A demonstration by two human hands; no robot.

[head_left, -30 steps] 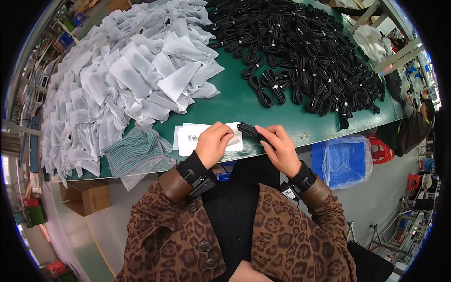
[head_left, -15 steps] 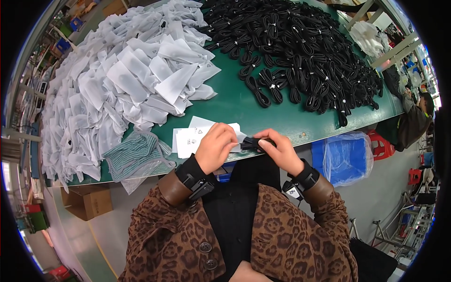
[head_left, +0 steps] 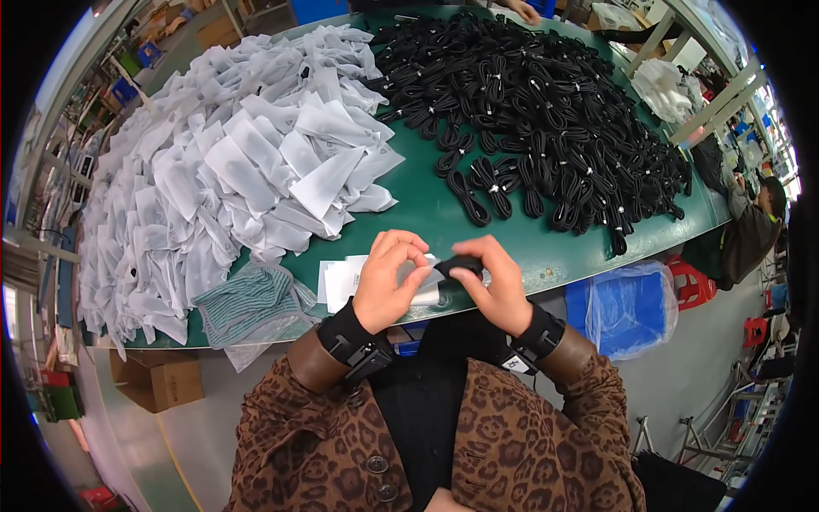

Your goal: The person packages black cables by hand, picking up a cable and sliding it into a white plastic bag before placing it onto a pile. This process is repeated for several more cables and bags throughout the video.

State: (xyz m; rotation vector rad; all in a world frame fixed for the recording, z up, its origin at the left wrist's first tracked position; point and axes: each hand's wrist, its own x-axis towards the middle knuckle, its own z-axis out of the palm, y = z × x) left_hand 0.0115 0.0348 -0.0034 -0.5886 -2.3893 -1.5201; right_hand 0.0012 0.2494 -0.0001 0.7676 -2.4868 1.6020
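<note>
Over the near edge of the green table, my left hand (head_left: 388, 286) has its thumb and fingers curled around the edge of a frosted white plastic bag (head_left: 415, 274). Close on its right, my right hand (head_left: 497, 286) grips a coiled black cable (head_left: 459, 265) between thumb and fingers. The cable's left end is right by the bag's edge; whether it is inside the bag I cannot tell. Beneath my hands lies a small stack of flat white bags (head_left: 339, 284), partly covered by my left hand.
Filled white bags (head_left: 247, 158) are heaped at left, coiled black cables (head_left: 546, 111) at back right. A striped teal cloth (head_left: 252, 303) lies near the left edge. A plastic-lined blue bin (head_left: 618, 311) stands below right. Another person's hand (head_left: 522, 12) shows at the far edge.
My right hand has turned around the cable and now covers more of it. My left fingers are more rounded. The view has tilted slightly, bringing another person's hand in at the far edge.
</note>
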